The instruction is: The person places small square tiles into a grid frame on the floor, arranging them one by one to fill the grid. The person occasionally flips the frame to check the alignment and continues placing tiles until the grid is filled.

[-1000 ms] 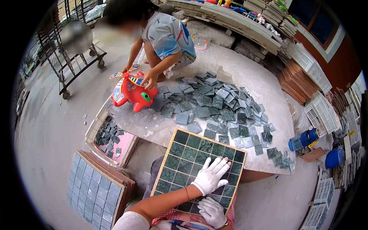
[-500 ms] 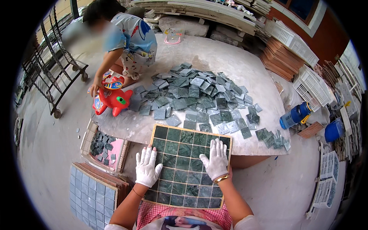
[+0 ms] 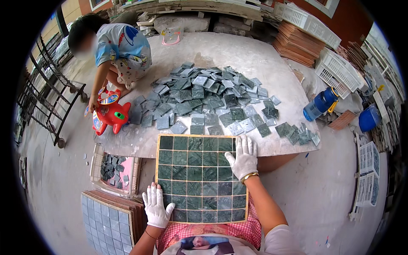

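Note:
A wooden-framed board of square dark green stone tiles (image 3: 195, 174) rests partly on the table's near edge and partly over my lap, its cells filled in straight rows. My left hand (image 3: 157, 206), in a white glove with bare fingertips, lies with fingers spread at the board's lower left edge. My right hand (image 3: 244, 158), gloved too, lies flat with thumb apart on the upper right edge of the board. Neither hand grips anything. Just beyond the board, a heap of loose green-grey tiles (image 3: 204, 91) covers the middle of the table (image 3: 178, 51).
A crouching person holds a red toy (image 3: 112, 115) at the left. Below it stand a crate of tile pieces (image 3: 97, 170) and a stack of tiled boards (image 3: 106, 219). A blue bottle (image 3: 318, 104) and white crates (image 3: 340, 70) are at right; a wheeled rack (image 3: 51, 102) stands far left.
My left hand has slid down the board's left edge toward me. The right hand has moved up to its top right corner. The board has turned slightly and now sits straighter.

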{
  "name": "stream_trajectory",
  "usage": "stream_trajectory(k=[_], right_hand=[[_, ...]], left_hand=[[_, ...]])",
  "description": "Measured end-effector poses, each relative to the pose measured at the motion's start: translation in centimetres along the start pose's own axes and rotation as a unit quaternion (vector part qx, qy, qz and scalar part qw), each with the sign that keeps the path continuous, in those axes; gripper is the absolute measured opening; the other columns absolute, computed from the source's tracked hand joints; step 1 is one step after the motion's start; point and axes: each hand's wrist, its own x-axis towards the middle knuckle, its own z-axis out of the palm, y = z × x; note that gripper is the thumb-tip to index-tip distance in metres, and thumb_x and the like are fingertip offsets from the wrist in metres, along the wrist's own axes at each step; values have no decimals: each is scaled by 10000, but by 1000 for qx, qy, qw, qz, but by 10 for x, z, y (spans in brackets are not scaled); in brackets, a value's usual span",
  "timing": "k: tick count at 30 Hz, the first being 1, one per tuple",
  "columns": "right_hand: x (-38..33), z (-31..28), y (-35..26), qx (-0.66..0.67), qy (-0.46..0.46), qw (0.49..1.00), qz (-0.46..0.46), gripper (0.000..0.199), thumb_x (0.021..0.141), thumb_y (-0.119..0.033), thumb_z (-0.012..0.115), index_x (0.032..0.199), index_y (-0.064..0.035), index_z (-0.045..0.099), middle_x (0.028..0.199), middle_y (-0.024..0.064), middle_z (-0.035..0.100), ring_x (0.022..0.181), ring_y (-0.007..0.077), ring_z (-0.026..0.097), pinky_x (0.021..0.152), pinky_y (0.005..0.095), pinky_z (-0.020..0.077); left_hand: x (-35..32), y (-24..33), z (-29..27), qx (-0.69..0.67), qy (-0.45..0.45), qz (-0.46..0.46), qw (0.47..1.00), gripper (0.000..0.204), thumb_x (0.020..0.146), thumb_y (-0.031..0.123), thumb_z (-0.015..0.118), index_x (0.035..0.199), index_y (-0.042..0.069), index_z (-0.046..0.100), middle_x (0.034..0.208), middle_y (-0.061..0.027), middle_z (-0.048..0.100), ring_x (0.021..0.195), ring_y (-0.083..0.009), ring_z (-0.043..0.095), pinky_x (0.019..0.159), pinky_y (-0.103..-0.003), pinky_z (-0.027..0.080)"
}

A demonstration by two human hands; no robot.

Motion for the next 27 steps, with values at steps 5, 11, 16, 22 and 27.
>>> stream_trajectory(k=[5,11,16,22,27], right_hand=[[-76,16,77,163,124,976,74,591,903,-306,554,1333,68,397,1374,249,417,1292,375,384,1080,443,311],[-169,40,71,492,187,783,332,422,988,-203,435,1318,60,424,1332,197,489,1212,264,504,1003,359,423],[-159,9,58,517,206,771,309,395,999,-197,413,1291,67,446,1228,186,555,1110,244,567,942,352,472],[-140,-27,78,481,267,806,218,352,990,-124,408,1271,84,453,1198,197,570,1058,241,592,924,332,484],[-141,-25,68,461,227,826,231,347,985,-120,422,1260,87,465,1201,203,576,1090,250,592,928,340,486]], left_hand=[[89,32,10,20,55,37,998,867,842,579,495,1437,-9,264,1506,-187,248,1403,-343,201,1128,-521,93],[115,149,27,-43,39,222,973,892,800,623,491,1420,5,320,1488,-190,286,1396,-321,235,1113,-541,140],[49,226,70,-156,-49,480,862,740,796,521,541,1315,-3,474,1389,-171,444,1324,-302,373,1131,-488,185],[27,188,61,-184,-93,536,819,680,820,463,541,1378,90,429,1428,-81,421,1321,-233,394,1130,-468,199],[48,81,12,-34,19,249,968,676,860,514,489,1380,87,427,1450,-129,384,1339,-312,348,1109,-538,160]])
